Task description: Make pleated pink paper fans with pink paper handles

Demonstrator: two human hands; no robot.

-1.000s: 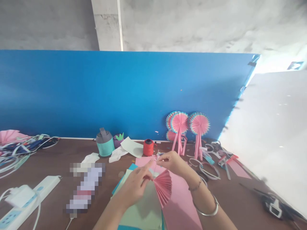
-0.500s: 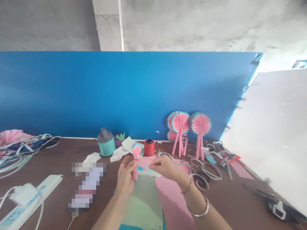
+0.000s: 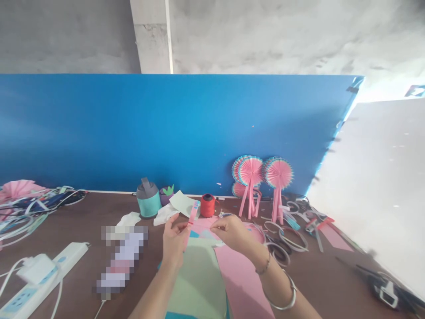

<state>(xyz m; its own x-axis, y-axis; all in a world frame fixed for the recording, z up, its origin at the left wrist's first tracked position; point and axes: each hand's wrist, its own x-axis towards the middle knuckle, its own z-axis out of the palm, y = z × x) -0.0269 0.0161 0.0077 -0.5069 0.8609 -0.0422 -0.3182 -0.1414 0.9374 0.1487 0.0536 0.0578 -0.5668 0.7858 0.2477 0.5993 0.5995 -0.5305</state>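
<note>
My left hand (image 3: 175, 237) pinches a folded pink paper fan (image 3: 193, 212), pleated into a narrow strip with a blue-patterned end. The strip tilts upward to the right, its lower part partly behind the fingers. To its right, my right hand (image 3: 229, 230) is closed in a pinch; anything between its fingertips is too fine to make out. A red thread spool (image 3: 207, 206) stands just beyond the two hands. Beneath them lie a light green paper sheet (image 3: 199, 279) and a pink paper sheet (image 3: 244, 279).
Finished pink round fans (image 3: 251, 172) lean against the blue partition (image 3: 186, 128). A teal-and-grey container (image 3: 148, 201) stands at back left. White strip rings (image 3: 292, 237) and a red-handled tool (image 3: 318, 223) lie right. A power strip (image 3: 40, 283) lies left.
The folded fan has turned in my left hand, from upright with a flared top to a narrow strip tilted right. My right hand has shifted slightly right and stays pinched.
</note>
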